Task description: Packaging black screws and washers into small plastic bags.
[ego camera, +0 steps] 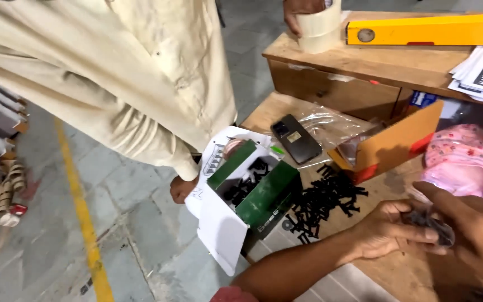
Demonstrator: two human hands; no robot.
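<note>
Leftmost, co-worker's hand (182, 188) steadies the green box (258, 187) of black screws at the bench (292, 109) edge. Loose screw pile (326, 202) beside it. Left hand (389, 229) and right hand (476, 229) together pinch a small clear bag (431, 222) of screws above the bench.

Black screws (326, 199) beside a green-and-white box (255, 193); yellow spirit level (429, 29), pink patterned bag (468, 158), orange carton (395, 141).
</note>
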